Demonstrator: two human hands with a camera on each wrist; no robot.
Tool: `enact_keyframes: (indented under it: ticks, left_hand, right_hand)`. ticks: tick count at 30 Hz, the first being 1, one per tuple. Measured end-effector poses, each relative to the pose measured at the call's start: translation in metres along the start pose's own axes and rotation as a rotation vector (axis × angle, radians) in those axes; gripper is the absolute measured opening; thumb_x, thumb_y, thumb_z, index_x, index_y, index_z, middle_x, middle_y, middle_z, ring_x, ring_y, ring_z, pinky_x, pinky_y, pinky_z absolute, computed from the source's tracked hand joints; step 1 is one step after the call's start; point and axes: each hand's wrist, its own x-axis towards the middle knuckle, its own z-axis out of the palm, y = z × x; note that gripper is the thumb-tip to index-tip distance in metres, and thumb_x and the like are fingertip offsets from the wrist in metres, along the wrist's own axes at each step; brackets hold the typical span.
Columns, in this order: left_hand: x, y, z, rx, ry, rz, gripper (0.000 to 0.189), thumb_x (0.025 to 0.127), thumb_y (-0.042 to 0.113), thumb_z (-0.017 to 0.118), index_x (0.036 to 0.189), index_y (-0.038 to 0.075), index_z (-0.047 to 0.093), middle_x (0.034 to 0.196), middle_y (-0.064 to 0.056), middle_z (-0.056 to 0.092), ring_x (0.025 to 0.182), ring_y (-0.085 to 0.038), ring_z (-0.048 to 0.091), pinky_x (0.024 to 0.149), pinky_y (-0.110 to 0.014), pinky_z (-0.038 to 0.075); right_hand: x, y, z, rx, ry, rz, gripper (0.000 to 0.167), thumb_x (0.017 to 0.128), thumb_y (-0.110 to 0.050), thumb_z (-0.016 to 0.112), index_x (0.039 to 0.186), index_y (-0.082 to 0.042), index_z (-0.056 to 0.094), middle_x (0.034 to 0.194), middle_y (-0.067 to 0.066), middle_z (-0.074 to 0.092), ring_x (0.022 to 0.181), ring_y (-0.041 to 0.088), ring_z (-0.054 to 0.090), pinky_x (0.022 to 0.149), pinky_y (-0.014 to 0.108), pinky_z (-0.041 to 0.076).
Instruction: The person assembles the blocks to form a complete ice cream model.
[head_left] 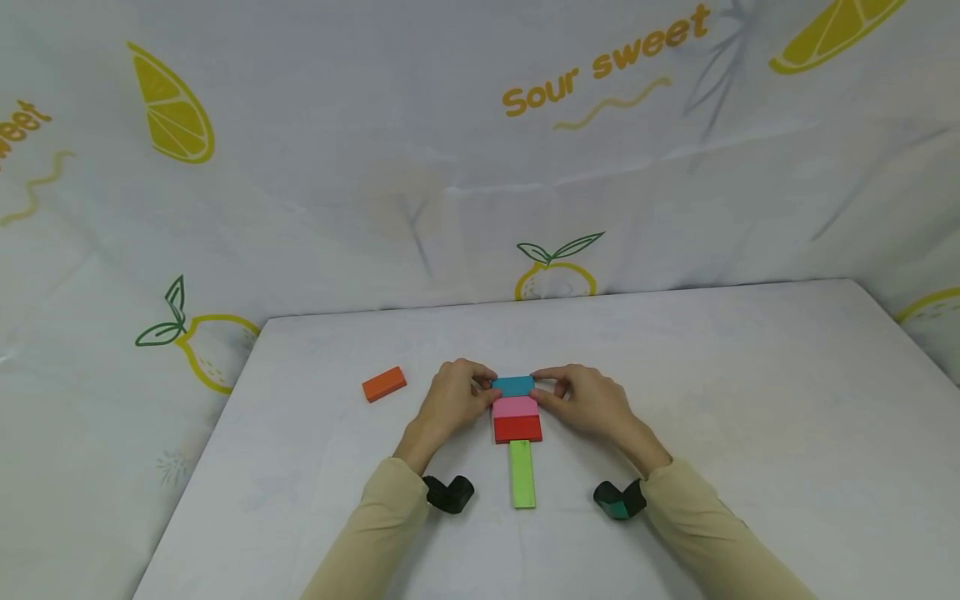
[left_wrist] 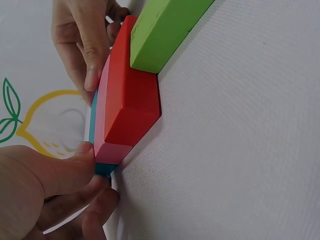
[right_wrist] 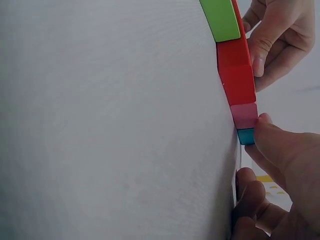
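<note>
A blue block (head_left: 513, 386) lies flat at the far end of a row of blocks. My left hand (head_left: 459, 390) pinches its left end between thumb and fingers, and my right hand (head_left: 588, 400) pinches its right end. Against the blue block's near side lies a pink block (head_left: 515, 407), followed by a red block (head_left: 517, 428). From the middle of the red block's near side a light green block (head_left: 522, 473) extends lengthwise toward me. In the left wrist view the red block (left_wrist: 132, 97) and pink block (left_wrist: 114, 151) touch along their long sides.
An orange block (head_left: 384, 384) lies apart, to the left of my left hand. The white-covered table (head_left: 750, 375) meets a lemon-printed cloth (head_left: 337, 208) at its back edge. Dark wrist devices (head_left: 450, 495) stick out from both sleeves above the table.
</note>
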Motion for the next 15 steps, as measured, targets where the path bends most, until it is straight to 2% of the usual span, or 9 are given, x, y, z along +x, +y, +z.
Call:
enact_keyframes:
  ticks: [11,15]
  left_hand:
    - [-0.0020,0.0006,-0.0006,0.007,-0.002,0.000,0.025,0.091,0.013,0.077,0.114,0.000,0.076,0.096,-0.011,0.076,0.079,-0.017,0.070,0.072,-0.027,0.059]
    - [-0.0048,-0.0012,-0.0046,0.035,-0.009,-0.004,0.032,0.092,0.017,0.076,0.121,0.003,0.074,0.100,-0.010,0.076,0.085,-0.018,0.069,0.075,-0.028,0.059]
  right_hand:
    - [-0.0004,-0.0015,-0.0019,-0.011,-0.004,0.007,0.043,0.093,-0.034,0.072,0.132,-0.015,0.070,0.076,0.001,0.059,0.066,0.014,0.048,0.053,0.025,0.034]
    - [-0.0018,-0.0018,-0.0026,-0.016,-0.010,0.008,0.043,0.094,-0.034,0.072,0.133,-0.015,0.070,0.077,0.001,0.058,0.067,0.014,0.048,0.053,0.025,0.034]
